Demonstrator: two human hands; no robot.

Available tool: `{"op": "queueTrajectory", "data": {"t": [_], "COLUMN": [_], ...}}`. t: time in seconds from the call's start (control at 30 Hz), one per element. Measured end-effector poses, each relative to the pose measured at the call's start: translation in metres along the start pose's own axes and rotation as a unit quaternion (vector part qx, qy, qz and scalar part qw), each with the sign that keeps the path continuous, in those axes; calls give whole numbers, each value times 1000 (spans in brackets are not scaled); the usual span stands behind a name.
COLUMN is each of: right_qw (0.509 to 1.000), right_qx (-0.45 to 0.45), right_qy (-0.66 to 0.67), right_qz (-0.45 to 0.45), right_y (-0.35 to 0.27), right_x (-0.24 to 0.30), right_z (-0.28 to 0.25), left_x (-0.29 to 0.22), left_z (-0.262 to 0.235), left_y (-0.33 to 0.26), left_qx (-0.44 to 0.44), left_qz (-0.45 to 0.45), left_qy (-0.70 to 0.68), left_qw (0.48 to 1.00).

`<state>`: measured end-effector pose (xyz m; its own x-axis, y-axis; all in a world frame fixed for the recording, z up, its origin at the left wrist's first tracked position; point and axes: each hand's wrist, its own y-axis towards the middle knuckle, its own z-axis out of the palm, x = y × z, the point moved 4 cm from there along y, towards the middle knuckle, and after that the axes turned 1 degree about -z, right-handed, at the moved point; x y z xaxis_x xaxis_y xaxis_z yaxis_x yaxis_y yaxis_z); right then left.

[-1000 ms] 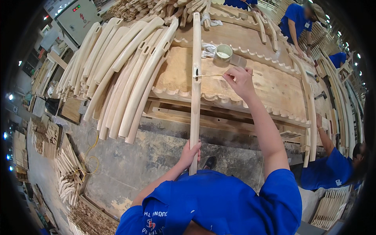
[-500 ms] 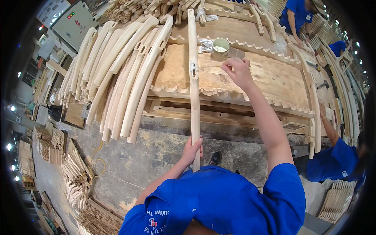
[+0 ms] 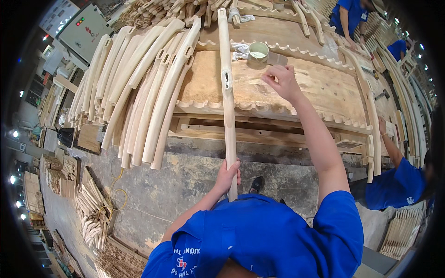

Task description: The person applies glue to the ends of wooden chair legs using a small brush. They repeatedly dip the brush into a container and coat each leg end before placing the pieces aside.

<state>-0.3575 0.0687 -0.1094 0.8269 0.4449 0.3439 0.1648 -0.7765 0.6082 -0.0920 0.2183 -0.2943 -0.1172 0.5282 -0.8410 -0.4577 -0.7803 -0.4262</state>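
Note:
My left hand (image 3: 227, 177) is wrapped round the lower end of a long pale wooden bar (image 3: 228, 113). The bar points away from me across the edge of the workbench (image 3: 306, 88). Partway up it is a slot (image 3: 227, 79) with whitish paste about its rim. Over the bench, to the right of the bar, my right hand (image 3: 282, 81) has its fingers pinched together; whatever is between them is too small to make out. Beyond that hand stands a small round tub (image 3: 258, 52) with pale stuff in it, beside a crumpled white cloth (image 3: 241, 52).
Many slotted wooden bars (image 3: 160, 92) lean in a row on the bench's left. Scalloped rails (image 3: 269, 111) run along the bench. At the right a co-worker in a blue shirt (image 3: 394, 187) reaches toward the bench; another person (image 3: 347, 21) works at the far right.
The bar's far end has shifted slightly left, and its slot shows darker and more side-on. My right hand stays nearly in place, still pinched. The left keeps its grip.

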Motion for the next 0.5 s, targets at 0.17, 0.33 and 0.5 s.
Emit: {"op": "queueTrajectory", "data": {"t": [0.17,0.33,0.5], "right_qw": [996,998,997], "right_qx": [-55,-33,-48], "right_qy": [-67,-54,-47], "right_qz": [25,-4,30], "right_y": [2,-17,-14], "right_x": [1,9,13], "right_z": [4,5,1], "left_x": [-2,-5,-6], "left_z": [1,1,4], "left_y": [-1,-3,-3], "left_qx": [-1,2,9], "left_qz": [-5,2,2], "left_qy": [-2,-13,-18], "left_qw": [1000,1000,1000]}}
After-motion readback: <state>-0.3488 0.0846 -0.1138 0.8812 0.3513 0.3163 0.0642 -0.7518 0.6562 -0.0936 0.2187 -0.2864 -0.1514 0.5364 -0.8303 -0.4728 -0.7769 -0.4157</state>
